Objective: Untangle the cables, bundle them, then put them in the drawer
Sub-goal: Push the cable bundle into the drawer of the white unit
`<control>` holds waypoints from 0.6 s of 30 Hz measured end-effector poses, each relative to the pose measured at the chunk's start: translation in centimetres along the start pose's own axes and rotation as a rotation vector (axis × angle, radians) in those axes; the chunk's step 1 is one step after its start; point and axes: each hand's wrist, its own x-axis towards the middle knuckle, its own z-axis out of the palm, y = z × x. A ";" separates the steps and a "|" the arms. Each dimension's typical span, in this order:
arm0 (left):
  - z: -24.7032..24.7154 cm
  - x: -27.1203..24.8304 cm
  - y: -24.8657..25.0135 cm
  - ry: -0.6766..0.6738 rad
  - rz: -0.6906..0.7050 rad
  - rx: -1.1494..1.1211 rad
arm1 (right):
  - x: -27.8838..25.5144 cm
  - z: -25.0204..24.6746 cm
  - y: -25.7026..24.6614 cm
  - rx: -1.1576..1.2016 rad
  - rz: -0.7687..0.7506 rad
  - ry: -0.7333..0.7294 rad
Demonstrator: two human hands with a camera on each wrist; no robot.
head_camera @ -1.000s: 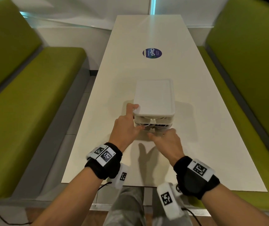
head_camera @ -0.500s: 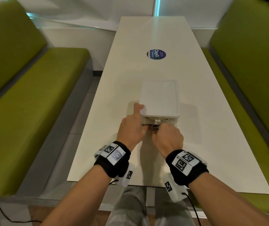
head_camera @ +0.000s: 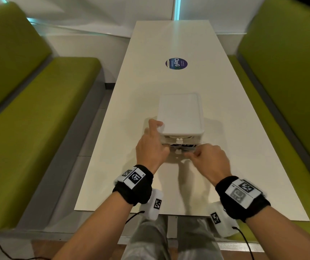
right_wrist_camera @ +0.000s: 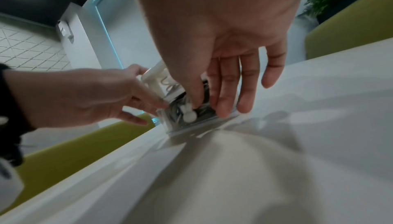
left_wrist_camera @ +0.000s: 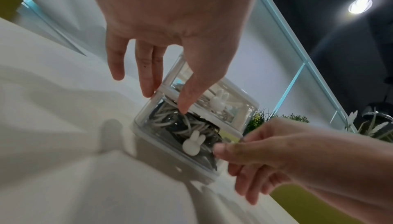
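A small white drawer box (head_camera: 181,113) with two drawers stands mid-table. Its lower drawer (head_camera: 174,155) is out a little. The clear front (left_wrist_camera: 144,115) shows tangled grey and black cables (left_wrist_camera: 170,120) behind a white rabbit-shaped knob (left_wrist_camera: 193,143). My left hand (head_camera: 150,145) grips the box's front left corner, thumb on the front and fingers on the side. My right hand (head_camera: 191,153) holds the lower drawer's front just right of the knob (right_wrist_camera: 188,115), thumb beside it and fingers curled round the drawer's edge. The upper drawer is pushed in.
The long white table (head_camera: 244,147) carries a round dark sticker (head_camera: 176,64) further back. Green benches run along the left (head_camera: 28,128) and right (head_camera: 291,91). A black cord (head_camera: 0,250) lies on the floor at the lower left.
My right hand has gone from lying flat at the drawer front to curling on it, slightly further right. A strip of dark cables now shows above the lower drawer. The left hand stays at the corner.
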 end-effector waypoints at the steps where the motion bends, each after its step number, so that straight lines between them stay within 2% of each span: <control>1: 0.0 0.0 -0.1 0.001 0.003 -0.003 | 0.1 -0.4 0.6 0.026 0.037 0.028; 3: 0.0 0.1 -0.3 0.001 0.003 -0.035 | 0.7 -1.0 1.3 0.110 0.061 0.053; 5: -0.3 0.5 -0.7 -0.033 -0.019 -0.095 | 1.3 -1.2 1.2 0.222 -0.001 0.008; 7: -0.6 1.1 -1.2 -0.132 -0.066 -0.163 | 1.9 -1.1 0.8 0.286 -0.047 -0.027; 9: -0.5 1.6 -1.8 -0.220 -0.097 -0.135 | 2.3 -0.8 0.5 0.348 -0.043 -0.012; 12: 0.2 1.9 -2.5 -0.191 -0.106 -0.032 | 2.7 -0.4 0.4 0.393 -0.040 0.017; 18: 0.9 2.5 -2.6 -0.111 -0.105 0.020 | 3.8 -0.1 1.0 0.359 -0.023 0.062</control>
